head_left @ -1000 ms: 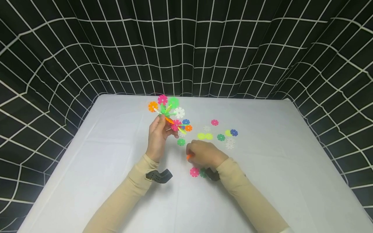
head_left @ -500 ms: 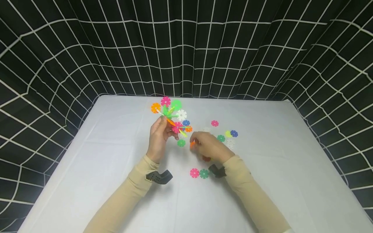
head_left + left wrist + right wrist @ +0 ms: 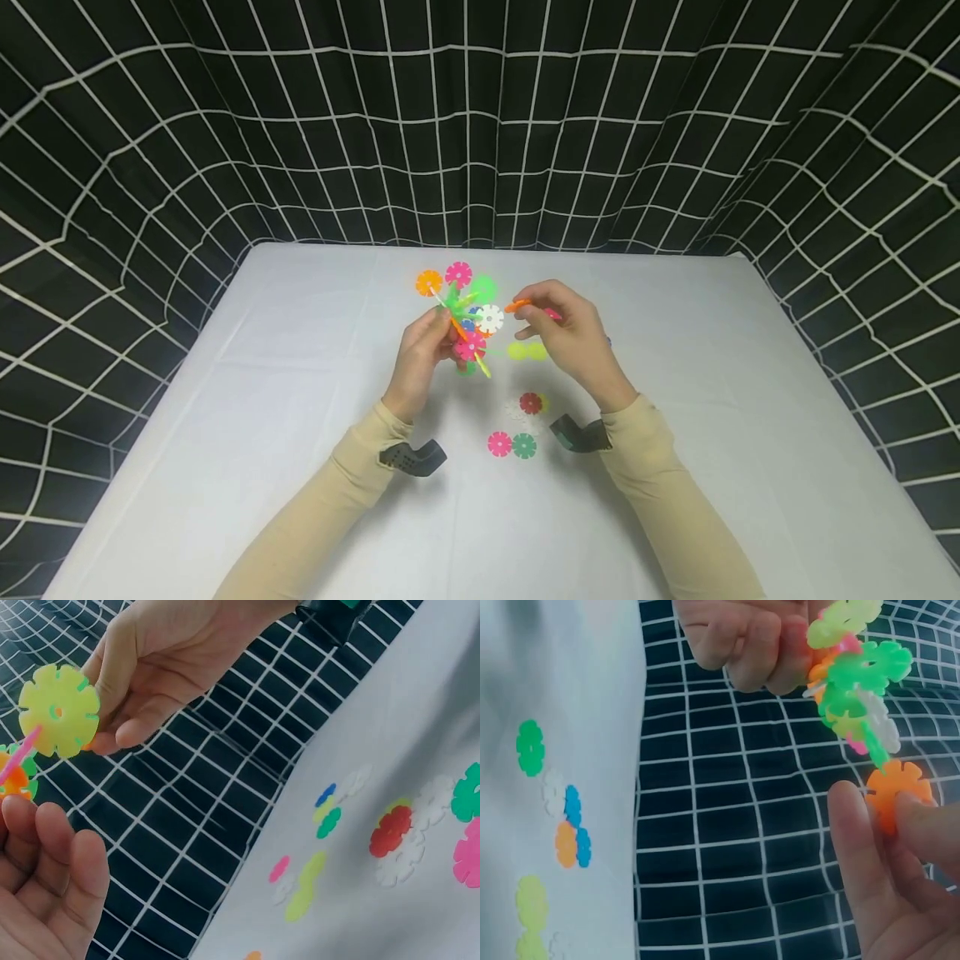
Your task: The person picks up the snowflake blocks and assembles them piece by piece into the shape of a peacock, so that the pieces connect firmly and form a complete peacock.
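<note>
My left hand (image 3: 420, 354) pinches a cluster of slotted plastic snowflake discs (image 3: 456, 307), joined edge to edge in green, pink, orange, white and yellow. It is raised above the table. Thumb and fingers of my right hand (image 3: 577, 342) pinch a single orange snowflake disc (image 3: 517, 306), just right of the cluster's white disc (image 3: 490, 319), with a small gap in the head view. From the right wrist, the orange disc (image 3: 896, 784) lies close to a green disc's tip; contact is unclear. A yellow disc (image 3: 60, 712) of the cluster mostly hides the orange one in the left wrist view.
Loose discs lie on the white-covered table (image 3: 300, 333). Nearest me are a pink disc (image 3: 500, 444) and a green disc (image 3: 524, 446), with a red disc (image 3: 531, 403) beyond. Two yellow discs (image 3: 527, 351) lie between the hands. A black grid curtain (image 3: 480, 125) surrounds the table.
My right hand has lifted the orange disc from low over the table up and away to the cluster's right side. My left hand has shifted the cluster slightly right and turned it.
</note>
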### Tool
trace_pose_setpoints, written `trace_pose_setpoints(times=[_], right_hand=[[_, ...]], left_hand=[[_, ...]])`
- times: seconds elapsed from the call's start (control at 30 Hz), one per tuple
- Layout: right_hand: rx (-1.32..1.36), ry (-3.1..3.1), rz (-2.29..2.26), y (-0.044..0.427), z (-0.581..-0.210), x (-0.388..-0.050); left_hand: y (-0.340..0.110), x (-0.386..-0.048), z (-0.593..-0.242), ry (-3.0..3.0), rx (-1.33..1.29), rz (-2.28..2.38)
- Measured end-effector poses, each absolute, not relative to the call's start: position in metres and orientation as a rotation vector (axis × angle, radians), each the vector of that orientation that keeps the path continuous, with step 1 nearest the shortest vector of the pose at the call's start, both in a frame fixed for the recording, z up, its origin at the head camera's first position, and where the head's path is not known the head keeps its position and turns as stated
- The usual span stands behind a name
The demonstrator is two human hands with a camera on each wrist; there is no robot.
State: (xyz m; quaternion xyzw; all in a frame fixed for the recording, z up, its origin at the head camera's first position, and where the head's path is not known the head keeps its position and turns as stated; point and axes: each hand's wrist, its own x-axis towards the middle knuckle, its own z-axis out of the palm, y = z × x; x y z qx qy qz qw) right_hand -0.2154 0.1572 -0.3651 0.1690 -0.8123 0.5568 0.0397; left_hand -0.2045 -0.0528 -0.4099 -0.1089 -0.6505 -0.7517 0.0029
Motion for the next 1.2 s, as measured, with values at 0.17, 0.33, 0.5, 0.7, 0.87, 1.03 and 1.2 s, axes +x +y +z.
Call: trace_pose_setpoints(times=[0.17, 0.33, 0.5, 0.7, 0.87, 1.03, 1.2], right_hand=[[0.607, -2.476, 1.69, 0.156, -0.366, -0.215], [0.679, -2.475, 1.654, 0.156, -0.367, -0.214], [0.757, -2.463, 1.485, 0.156, -0.369, -0.214], [0.763, -2.442, 1.185, 0.152, -0.372, -0.212], [0.743, -2.437, 1.134, 0.149, -0.373, -0.211], [0.711, -2.419, 1.109, 0.145, -0.376, -0.211], [0.715, -2.345, 1.121, 0.142, -0.383, -0.213]], left_hand=[[-0.053, -0.204, -0.409, -2.099, -0.36, -2.325], [-0.053, -0.206, -0.41, -2.127, -0.363, -2.307], [-0.052, -0.207, -0.41, -2.128, -0.348, -2.298], [-0.051, -0.207, -0.413, -2.117, -0.334, -2.322], [-0.05, -0.208, -0.416, -2.094, -0.311, -2.353], [-0.048, -0.207, -0.417, -2.089, -0.29, -2.354], [-0.047, -0.207, -0.416, -2.075, -0.274, -2.348]])
